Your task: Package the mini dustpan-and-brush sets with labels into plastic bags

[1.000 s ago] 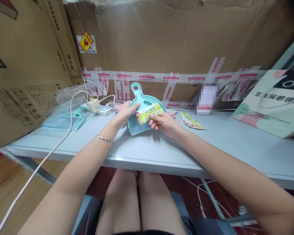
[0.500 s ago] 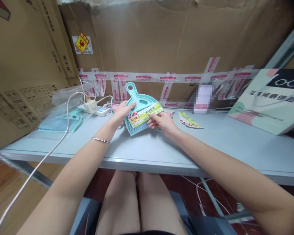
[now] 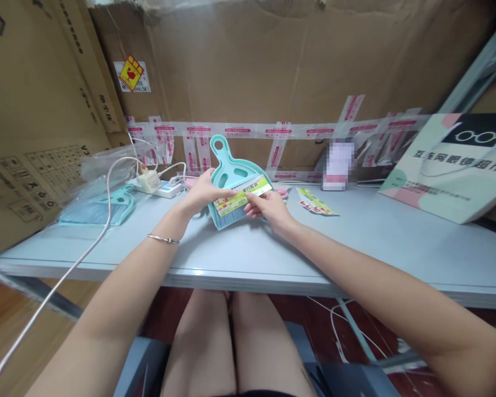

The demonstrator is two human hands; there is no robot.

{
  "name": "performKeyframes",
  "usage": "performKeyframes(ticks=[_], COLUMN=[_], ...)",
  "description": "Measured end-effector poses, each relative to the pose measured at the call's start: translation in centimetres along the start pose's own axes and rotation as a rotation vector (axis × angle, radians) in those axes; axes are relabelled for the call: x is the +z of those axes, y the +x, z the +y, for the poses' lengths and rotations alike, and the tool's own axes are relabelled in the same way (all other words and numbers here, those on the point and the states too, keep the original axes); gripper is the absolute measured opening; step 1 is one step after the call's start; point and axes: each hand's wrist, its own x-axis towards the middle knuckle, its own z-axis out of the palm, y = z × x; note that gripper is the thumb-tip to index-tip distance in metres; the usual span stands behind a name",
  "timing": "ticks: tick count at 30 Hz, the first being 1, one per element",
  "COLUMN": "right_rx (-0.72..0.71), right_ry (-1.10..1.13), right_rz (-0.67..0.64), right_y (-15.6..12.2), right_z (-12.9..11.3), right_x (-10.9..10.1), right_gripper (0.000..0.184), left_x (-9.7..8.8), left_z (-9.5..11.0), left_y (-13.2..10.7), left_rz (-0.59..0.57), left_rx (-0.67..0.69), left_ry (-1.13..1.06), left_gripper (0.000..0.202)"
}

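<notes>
A mint-green dustpan (image 3: 245,167) is tilted up above the table, its ring-ended handle pointing away from me. A yellow-green printed card (image 3: 230,206) lies across its front, over the grey-blue bristles (image 3: 224,222) of a small brush. My left hand (image 3: 199,194) grips the dustpan's left side, the thumb stretched across the card and the other fingers hidden behind. At the card's lower right, my right hand (image 3: 274,209) is closed, thumb and forefinger on the card; whether its curled fingers also hold the pan's edge is unclear.
Another mint dustpan (image 3: 122,207) lies in clear plastic at left, near a power strip (image 3: 169,189) and a white cable (image 3: 94,234). Pink items show behind the held pan. Loose printed cards (image 3: 316,202), a phone (image 3: 338,165) and a paper bag (image 3: 446,171) are at right. Cardboard boxes (image 3: 240,66) stand behind.
My left thumb has moved off the dustpan's upper part and onto the card. My right hand has shifted slightly left along the card. The view has turned a little.
</notes>
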Motion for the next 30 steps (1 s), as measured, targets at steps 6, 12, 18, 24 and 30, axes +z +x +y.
performKeyframes(ticks=[6, 12, 18, 24, 30], right_rx=[-0.467, -0.186, 0.055, 0.067, 0.089], right_ry=[-0.203, -0.177, -0.034, 0.007, 0.066], right_rz=[0.327, 0.081, -0.494, -0.493, -0.452], right_y=[0.4, 1.7, 1.1, 0.8, 0.8], right_z=[-2.9, -3.3, -2.1, -2.1, -1.7], right_x=[-3.4, -5.6, -4.2, -4.3, -3.7], right_gripper=[0.038, 0.029, 0.039, 0.055, 0.043], left_x=[-0.8, -0.6, -0.6, -0.7, -0.6], left_z=[0.1, 0.4, 0.6, 0.8, 0.7], left_y=[0.2, -0.2, -0.3, -0.4, -0.5], left_rz=[-0.117, -0.224, -0.23, -0.251, -0.247], left_rx=[0.067, 0.015, -0.024, -0.024, -0.022], left_ry=[0.003, 0.036, 0.076, 0.074, 0.081], left_gripper=[0.057, 0.053, 0.054, 0.046, 0.047])
